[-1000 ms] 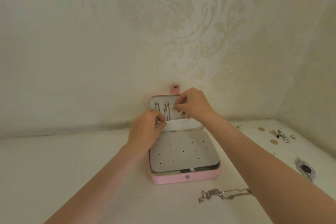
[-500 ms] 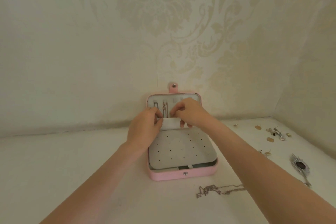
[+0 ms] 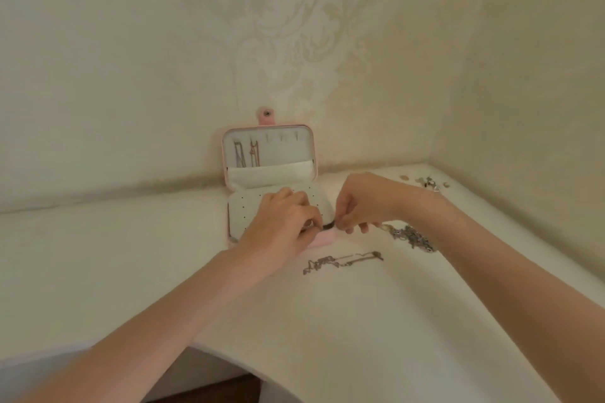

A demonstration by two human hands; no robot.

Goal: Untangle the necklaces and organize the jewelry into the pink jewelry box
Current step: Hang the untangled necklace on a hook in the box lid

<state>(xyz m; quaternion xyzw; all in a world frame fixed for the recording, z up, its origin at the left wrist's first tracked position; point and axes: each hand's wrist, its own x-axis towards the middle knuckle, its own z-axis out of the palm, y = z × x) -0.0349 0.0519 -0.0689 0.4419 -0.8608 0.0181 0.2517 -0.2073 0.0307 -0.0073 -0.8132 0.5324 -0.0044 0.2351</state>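
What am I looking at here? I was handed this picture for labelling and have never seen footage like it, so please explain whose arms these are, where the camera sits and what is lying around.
No machine here: a person wears a wide-angle camera on the head, looking down at their own bare hands. The left hand and right hand meet at the front edge of an open pink jewelry box on a white table. Their fingers are curled at that edge, seemingly pinching something small and dark; what it is cannot be told. Two chains hang inside the upright lid. In front of the box lies a tangled necklace, to its right a heap of silver chain, and small jewelry pieces sit near the far corner.
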